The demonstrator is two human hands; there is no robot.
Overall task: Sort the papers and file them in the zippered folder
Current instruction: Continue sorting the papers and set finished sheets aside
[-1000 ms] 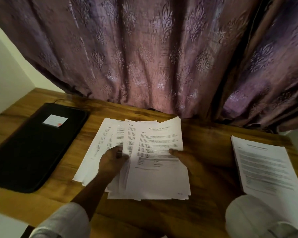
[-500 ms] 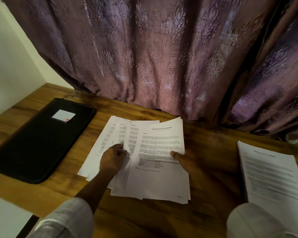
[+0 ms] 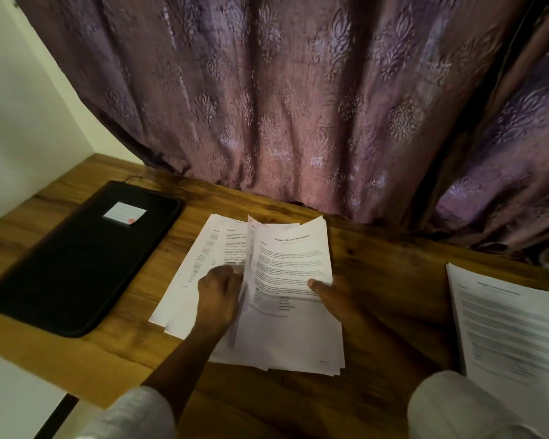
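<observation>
Fanned papers point(image 3: 286, 258): laid on the table point(image 3: 393, 264) between the two grips; long axis runs away from the person; the upper bundle is raised along its left edge.
Left grip point(image 3: 219, 293): fingers are curled at that raised edge, over the lower sheets; whether a sheet is pinched cannot be told.
Right grip point(image 3: 339, 299): narrow; the thumb is laid on the top sheet near its right edge, fingers hidden beneath; the bundle is judged held.
Zippered folder point(image 3: 76, 264): black, flat, seemingly closed; well apart, left of the left grip, which is the nearer.
Second stack point(image 3: 514, 327): right of the right grip, apart from the fan.
Step judged: sorting in hand; filing not yet begun.
Deciding relation: sheets are parted leftward from the right grip's bundle.
</observation>
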